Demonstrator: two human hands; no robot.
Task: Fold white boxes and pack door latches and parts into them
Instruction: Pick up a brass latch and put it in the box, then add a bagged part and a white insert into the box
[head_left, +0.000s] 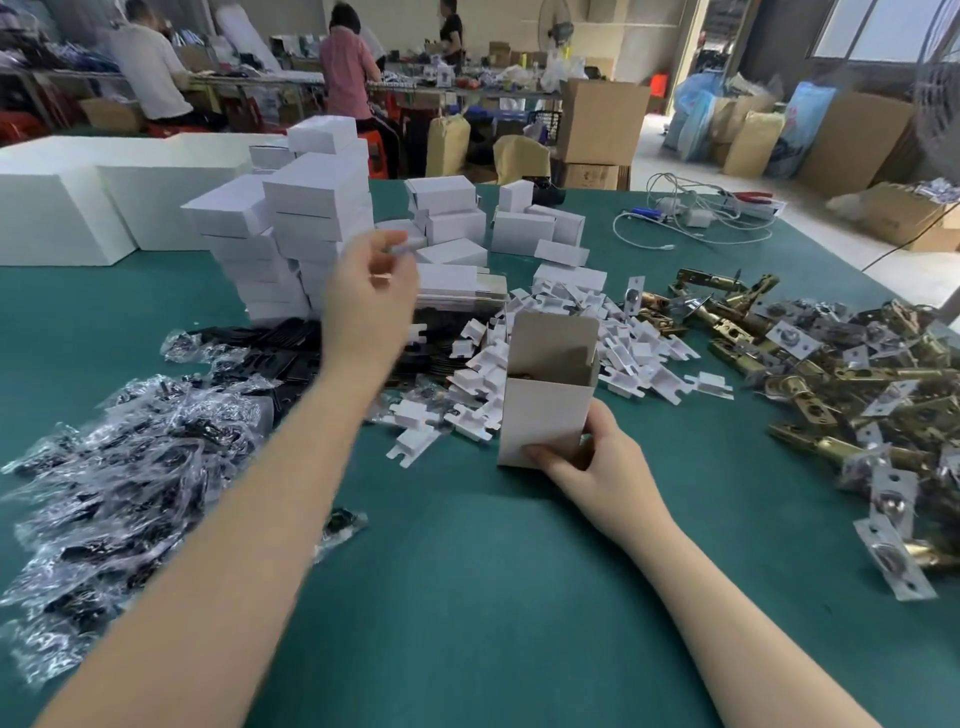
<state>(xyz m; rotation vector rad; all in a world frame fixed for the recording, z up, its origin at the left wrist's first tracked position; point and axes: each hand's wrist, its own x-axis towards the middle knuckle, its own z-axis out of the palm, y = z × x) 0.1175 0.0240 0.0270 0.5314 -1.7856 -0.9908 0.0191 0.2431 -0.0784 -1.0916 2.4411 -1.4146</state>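
- Our right hand (592, 462) has its thumb and fingers wrapped round the lower part of an upright white box (545, 395), which stands on the green desk (467, 597) with its top flap up and its mouth open.
- Something dark and brassy sits inside that box, but we cannot make out what it is.
- Our left hand (371, 296) is raised over the middle of the desk, fingers curled and pinching a small greyish piece (402, 248); it is blurred, so we cannot tell what part it is.
- The two hands are well apart.
- Just behind the box lies a heap of small white card inserts (613, 343).
- To the right sprawls the pile of brass door latches (841, 384).
- On the left lie clear bags of dark parts (130, 441), with black plates (280, 358) beside them.
- Stacks of closed white boxes (306, 218) rise at the back.
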